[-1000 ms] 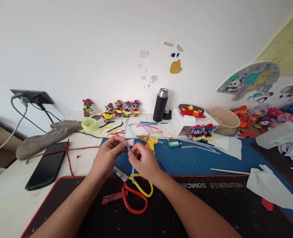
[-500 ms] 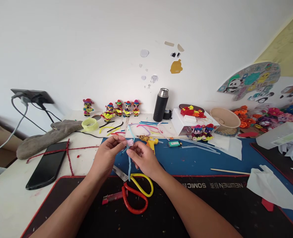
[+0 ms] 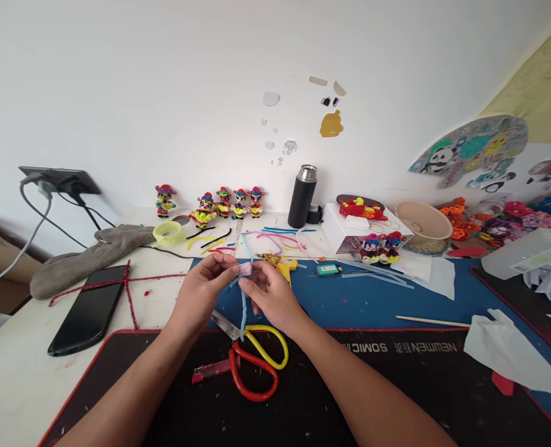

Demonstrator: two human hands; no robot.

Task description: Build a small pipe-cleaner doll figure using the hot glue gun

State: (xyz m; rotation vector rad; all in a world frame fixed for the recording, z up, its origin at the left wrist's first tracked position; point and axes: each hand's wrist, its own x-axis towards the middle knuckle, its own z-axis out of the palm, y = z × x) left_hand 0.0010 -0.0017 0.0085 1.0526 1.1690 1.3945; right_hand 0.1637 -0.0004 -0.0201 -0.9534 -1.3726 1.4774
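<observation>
Above the scissors, both hands meet at a small pale lilac fuzzy piece (image 3: 246, 269). My left hand (image 3: 203, 288) pinches it from the left with thumb and forefinger. On the other side, my right hand (image 3: 273, 295) is closed in a pinch where a light blue pipe cleaner (image 3: 243, 309) joins the lilac piece. The pipe cleaner's tail dangles below the fingers. Fingertips partly cover the join. Scissors (image 3: 254, 396) with one red and one yellow handle lie underneath on the black mat, beside a red lighter (image 3: 210, 370).
Behind the hands lie a yellow glue gun (image 3: 286, 269) and loose pipe cleaners (image 3: 217, 239). A black thermos (image 3: 302, 198) stands near the wall, by small figurines (image 3: 240, 205). Left is a phone (image 3: 86, 310) under red pipe cleaners; right, a white box (image 3: 338, 233) and a thin stick (image 3: 431, 321).
Very little differs. My right fingers have shifted slightly up around the lilac piece, and the blue tail has barely moved.
</observation>
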